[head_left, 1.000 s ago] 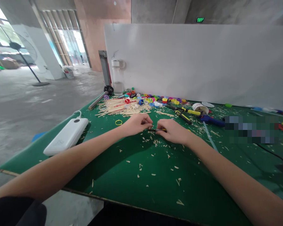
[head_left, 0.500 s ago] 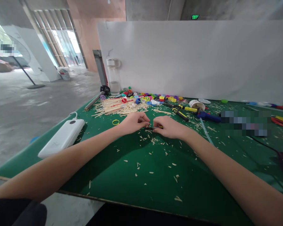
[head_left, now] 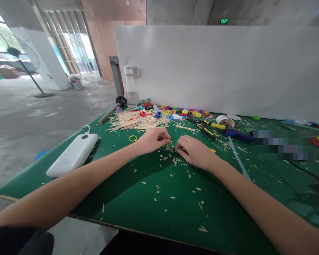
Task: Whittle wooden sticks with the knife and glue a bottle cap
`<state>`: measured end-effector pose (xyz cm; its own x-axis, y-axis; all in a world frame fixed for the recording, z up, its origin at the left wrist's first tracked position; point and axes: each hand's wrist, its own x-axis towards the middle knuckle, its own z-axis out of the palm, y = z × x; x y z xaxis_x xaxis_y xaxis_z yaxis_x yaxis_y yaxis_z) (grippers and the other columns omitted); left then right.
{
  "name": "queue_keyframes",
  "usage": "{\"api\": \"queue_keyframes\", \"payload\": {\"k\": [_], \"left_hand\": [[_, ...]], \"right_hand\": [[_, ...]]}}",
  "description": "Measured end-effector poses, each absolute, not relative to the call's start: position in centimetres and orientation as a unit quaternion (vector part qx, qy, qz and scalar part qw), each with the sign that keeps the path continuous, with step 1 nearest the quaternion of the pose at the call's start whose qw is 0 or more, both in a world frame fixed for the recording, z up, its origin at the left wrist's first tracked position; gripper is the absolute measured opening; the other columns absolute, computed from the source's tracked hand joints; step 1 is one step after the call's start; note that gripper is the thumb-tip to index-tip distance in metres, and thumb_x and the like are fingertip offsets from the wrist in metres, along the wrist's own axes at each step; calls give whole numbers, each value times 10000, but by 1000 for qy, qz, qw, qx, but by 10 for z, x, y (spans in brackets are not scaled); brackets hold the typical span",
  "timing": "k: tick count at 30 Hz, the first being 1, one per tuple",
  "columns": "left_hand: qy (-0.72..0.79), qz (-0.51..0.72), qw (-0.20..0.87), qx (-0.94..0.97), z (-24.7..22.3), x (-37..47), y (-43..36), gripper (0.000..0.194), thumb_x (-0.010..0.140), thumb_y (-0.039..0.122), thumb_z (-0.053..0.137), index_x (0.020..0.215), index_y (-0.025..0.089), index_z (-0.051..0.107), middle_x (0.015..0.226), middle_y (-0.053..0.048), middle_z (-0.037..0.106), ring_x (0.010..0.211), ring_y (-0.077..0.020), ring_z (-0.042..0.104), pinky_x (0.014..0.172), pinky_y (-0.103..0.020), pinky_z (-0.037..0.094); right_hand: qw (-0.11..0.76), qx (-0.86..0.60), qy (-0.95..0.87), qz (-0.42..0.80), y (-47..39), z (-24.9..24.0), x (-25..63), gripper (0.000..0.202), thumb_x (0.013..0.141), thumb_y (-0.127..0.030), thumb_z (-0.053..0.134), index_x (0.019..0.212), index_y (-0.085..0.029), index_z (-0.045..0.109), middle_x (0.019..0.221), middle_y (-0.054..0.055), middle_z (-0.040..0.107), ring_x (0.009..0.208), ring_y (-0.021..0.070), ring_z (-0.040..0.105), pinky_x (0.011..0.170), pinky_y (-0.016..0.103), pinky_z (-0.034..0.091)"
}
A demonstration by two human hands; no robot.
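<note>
My left hand (head_left: 153, 140) rests on the green table (head_left: 138, 198) with its fingertips pinched on a tiny stick piece (head_left: 170, 143), too small to make out well. My right hand (head_left: 195, 153) lies just to the right, curled around a small yellow-handled cutter (head_left: 212, 150) whose dark tip points toward the left fingers. A narrow gap separates the two hands. Pale wood chips (head_left: 175, 161) are scattered under and in front of them.
A white power bank (head_left: 73, 154) lies near the left edge. Behind the hands are a pile of wooden sticks (head_left: 133, 122), coloured rings (head_left: 178, 113), a yellow ring (head_left: 133, 138), yellow-black pliers (head_left: 207, 131), a blue glue gun (head_left: 238, 135), a paper cup (head_left: 225, 122) and a white board (head_left: 223, 71).
The hands, which met over the dark tool tip, have drawn slightly apart. The right hand slid a little toward me and to the right.
</note>
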<state>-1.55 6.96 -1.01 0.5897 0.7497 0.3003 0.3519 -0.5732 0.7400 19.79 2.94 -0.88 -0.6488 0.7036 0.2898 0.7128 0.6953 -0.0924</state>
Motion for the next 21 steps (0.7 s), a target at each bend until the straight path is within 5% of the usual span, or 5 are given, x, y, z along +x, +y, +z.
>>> {"api": "queue_keyframes", "payload": {"k": [21], "left_hand": [[320, 296, 298, 849, -8, -16, 66, 110, 801, 283, 593, 816, 174, 589, 742, -25, 678, 661, -102, 624, 606, -223, 471]], "right_hand": [[152, -427, -890, 47, 36, -3, 210, 142, 843, -319, 522, 760, -204, 529, 795, 42, 579, 729, 158, 509, 627, 303, 365]]}}
